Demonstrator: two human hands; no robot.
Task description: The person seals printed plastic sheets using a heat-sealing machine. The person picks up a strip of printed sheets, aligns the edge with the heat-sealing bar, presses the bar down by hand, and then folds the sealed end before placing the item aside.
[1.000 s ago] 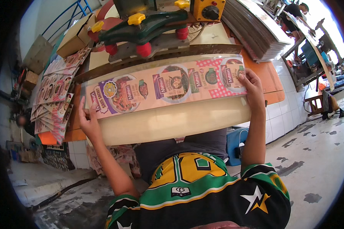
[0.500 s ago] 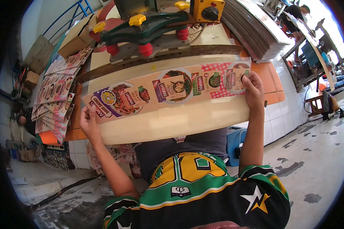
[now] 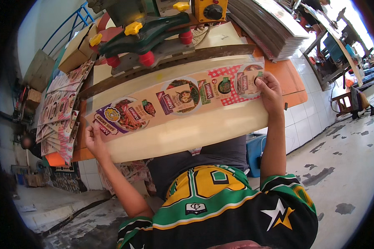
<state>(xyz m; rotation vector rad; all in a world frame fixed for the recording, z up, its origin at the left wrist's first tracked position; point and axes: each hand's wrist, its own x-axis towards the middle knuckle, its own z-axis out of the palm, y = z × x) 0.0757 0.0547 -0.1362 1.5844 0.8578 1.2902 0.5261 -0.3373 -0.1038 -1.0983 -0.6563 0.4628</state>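
Observation:
A long printed strip with food pictures and a red checked patch lies at a slant, its left end nearer to me. Clear plastic film shows along its edges. My left hand pinches the lower left end, thumb on top. At the far right end, my right hand holds the other edge between thumb and fingers. Beneath the strip is a smooth cream-coloured sheet or board, curving along its near side above my lap. The fingers under the strip are hidden.
Beyond a dark metal bar stands a green cast machine with yellow knobs and red feet, beside a yellow control box. Printed sheets pile up at the left. A tall stack of boards stands back right, on the orange table.
The whole scene sits slightly turned and further left in the view. Both hands keep their hold on the strip, with little other movement visible.

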